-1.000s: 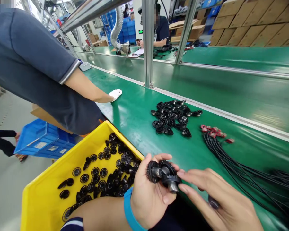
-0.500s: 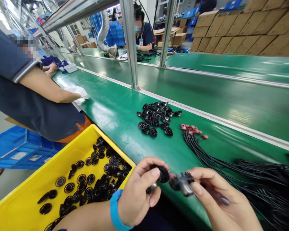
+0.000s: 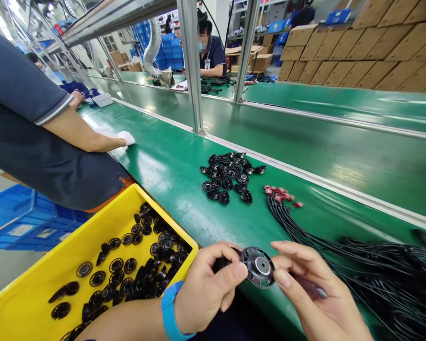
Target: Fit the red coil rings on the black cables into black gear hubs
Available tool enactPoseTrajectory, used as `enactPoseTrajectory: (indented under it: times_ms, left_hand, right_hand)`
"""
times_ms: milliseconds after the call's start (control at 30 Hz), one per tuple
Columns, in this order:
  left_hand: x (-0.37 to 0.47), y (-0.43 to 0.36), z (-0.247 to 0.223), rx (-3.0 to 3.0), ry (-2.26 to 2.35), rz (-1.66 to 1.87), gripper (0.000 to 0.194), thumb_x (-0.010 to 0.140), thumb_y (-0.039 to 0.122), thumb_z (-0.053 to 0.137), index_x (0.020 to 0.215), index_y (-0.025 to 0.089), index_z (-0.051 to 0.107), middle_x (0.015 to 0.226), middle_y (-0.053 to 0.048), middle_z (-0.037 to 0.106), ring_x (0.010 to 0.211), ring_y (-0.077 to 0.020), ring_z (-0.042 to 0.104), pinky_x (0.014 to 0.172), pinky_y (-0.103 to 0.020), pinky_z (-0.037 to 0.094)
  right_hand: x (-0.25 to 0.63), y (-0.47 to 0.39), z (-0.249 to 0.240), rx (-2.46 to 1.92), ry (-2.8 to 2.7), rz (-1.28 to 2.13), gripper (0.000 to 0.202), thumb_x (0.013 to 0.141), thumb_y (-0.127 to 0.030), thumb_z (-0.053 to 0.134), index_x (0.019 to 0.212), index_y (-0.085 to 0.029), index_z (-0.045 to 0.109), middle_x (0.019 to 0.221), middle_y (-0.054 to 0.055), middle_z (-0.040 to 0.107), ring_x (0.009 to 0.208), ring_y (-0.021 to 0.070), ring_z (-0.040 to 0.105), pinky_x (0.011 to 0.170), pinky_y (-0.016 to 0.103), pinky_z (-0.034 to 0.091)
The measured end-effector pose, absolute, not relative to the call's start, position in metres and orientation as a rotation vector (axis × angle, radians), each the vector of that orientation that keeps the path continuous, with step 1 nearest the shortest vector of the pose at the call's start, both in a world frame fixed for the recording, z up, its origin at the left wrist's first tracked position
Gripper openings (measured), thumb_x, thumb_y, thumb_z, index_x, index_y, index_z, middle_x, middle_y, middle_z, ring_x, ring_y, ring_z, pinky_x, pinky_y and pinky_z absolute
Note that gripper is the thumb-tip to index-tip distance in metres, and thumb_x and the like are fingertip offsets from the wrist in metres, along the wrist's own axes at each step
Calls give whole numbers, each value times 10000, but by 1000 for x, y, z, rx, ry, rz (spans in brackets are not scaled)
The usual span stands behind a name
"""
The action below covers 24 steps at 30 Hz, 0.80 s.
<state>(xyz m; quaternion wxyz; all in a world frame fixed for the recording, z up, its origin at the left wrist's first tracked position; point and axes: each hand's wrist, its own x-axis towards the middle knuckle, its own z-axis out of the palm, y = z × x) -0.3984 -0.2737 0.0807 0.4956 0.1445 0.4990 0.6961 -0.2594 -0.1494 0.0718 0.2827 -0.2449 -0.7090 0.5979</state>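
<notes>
A black toothed wheel (image 3: pixel 249 271) with a round metal hub faces me between both hands. My left hand (image 3: pixel 208 284), wearing a blue wristband (image 3: pixel 169 310), pinches its left edge between thumb and fingers. Part of another black toothed piece (image 3: pixel 224 261) shows among the left fingers, mostly hidden. The thumb and fingertips of my right hand (image 3: pixel 315 289) are at the wheel's right edge, closed on it. A dark object with a rounded grey tip (image 3: pixel 321 292) lies under the right fingers; its kind is unclear. Beyond the hands, similar black wheels (image 3: pixel 227 182) form a pile on the green bench (image 3: pixel 170 189).
At my left stands a yellow bin (image 3: pixel 135 189) holding many black wheels. Black cables (image 3: pixel 305 232) with red ends (image 3: pixel 279 193) spread over the right side. A co-worker's gloved hand (image 3: pixel 127 138) rests on the bench. A metal post (image 3: pixel 191 71) rises behind the pile.
The right hand's wheel has turned its hub face toward me and come against the left hand, which has shifted slightly right. The co-worker's gloved hand has moved a little right.
</notes>
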Motion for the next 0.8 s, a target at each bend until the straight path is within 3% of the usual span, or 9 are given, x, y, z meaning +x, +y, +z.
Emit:
enactPoseTrajectory:
  times_ms: [100,200,300,400,500,567,633,700,800]
  left_hand:
    - [-397,-272,81,36,856,1528,263,870,411,707,831,158,645,876,-83,691,644,-122,664,327,-118,208]
    - [-399,-272,85,-83,730,1484,284,923,384,646,978,109,691,866,-103,700,702,-126,700,343,-97,240]
    - [-402,-272,87,-169,716,1497,261,931,355,640,964,102,699,843,-97,707,669,-111,697,343,-92,245]
    - [-403,-270,85,-182,734,1531,231,924,336,650,901,111,696,851,-101,709,664,-116,699,338,-92,251]
    - [-401,-270,82,-125,736,1594,228,914,332,655,840,120,698,914,-96,699,765,-171,741,350,-95,334]
    - [-399,-272,81,-72,708,1612,216,925,317,632,901,123,724,1004,-100,697,899,-217,750,434,-117,472]
    - [-398,-274,82,-39,684,1606,238,944,307,606,1018,124,739,1092,-115,698,1029,-248,726,619,-178,589]
    - [-398,-276,84,-27,670,1599,279,958,309,587,1094,117,736,1140,-133,702,1103,-267,700,791,-248,610]
    - [-398,-278,87,-20,675,1606,313,960,291,583,1169,103,721,1161,-157,714,1152,-271,677,914,-295,578]
  right_hand:
    - [-264,-148,75,-618,-1870,1752,154,939,-381,611,1043,-285,671,716,-2,671,650,156,673,581,215,560]
    - [-264,-147,74,-620,-1935,1786,189,946,-395,594,1024,-247,684,752,28,695,690,179,691,604,240,576]
    - [-260,-149,72,-604,-2061,1748,231,943,-404,600,1103,-249,662,799,34,720,719,184,699,626,249,580]
    - [-257,-149,71,-577,-2167,1528,252,923,-399,634,1127,-254,656,812,24,726,687,178,694,594,247,566]
    - [-265,-134,67,-593,-2254,1024,194,943,-388,608,1088,-277,673,842,4,733,612,141,665,542,231,515]
    - [-276,-115,59,-656,-2315,734,206,974,-410,546,1040,-277,688,846,1,732,598,132,649,551,243,494]
    - [-291,-94,46,-685,-2399,658,256,977,-439,519,980,-272,713,846,10,734,649,158,667,602,274,502]
    - [-305,-77,33,-717,-2473,633,267,948,-447,542,924,-272,742,795,22,725,647,194,667,576,303,479]
    - [-315,-67,24,-769,-2498,612,285,928,-451,559,1009,-263,758,780,53,717,666,237,667,552,328,452]
